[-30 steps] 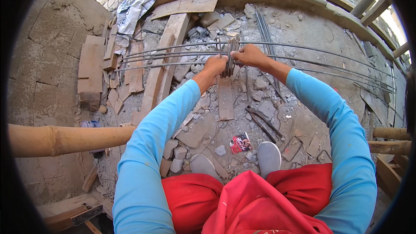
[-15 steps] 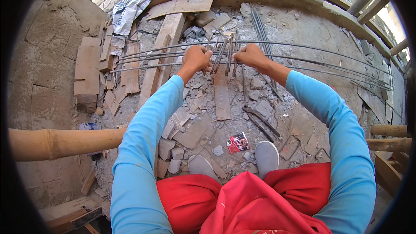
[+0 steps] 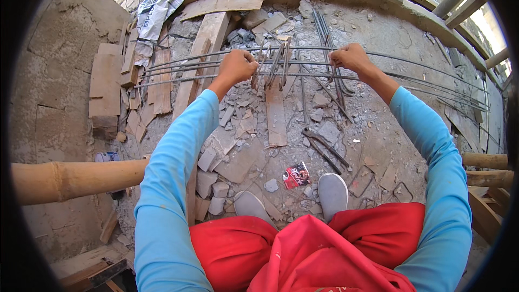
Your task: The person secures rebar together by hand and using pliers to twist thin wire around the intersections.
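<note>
Long steel rebars (image 3: pixel 178 66) run left to right in front of me, with a cluster of bent wire stirrups (image 3: pixel 278 64) hung round them near the middle. My left hand (image 3: pixel 237 68) is closed at the left side of the cluster, its fingertips pinching the nearest stirrup. Farther right, my right hand (image 3: pixel 350 58) is closed on a separate stirrup (image 3: pixel 336 78) on the bars, partly hidden by the fingers. A long-handled pair of pincers (image 3: pixel 326 150) lies on the ground nearer my feet.
A wooden plank (image 3: pixel 277 119) lies under the bars among broken rubble. A timber beam (image 3: pixel 203 59) stretches along the left. More rebars (image 3: pixel 320 24) lie behind. Loose stirrups (image 3: pixel 361 181) and a red packet (image 3: pixel 296 176) are near my shoes. A bamboo pole (image 3: pixel 81 181) crosses at left.
My right hand has moved right along the bars with one stirrup, away from the cluster. My left hand has shifted slightly left and stays beside the remaining stirrups.
</note>
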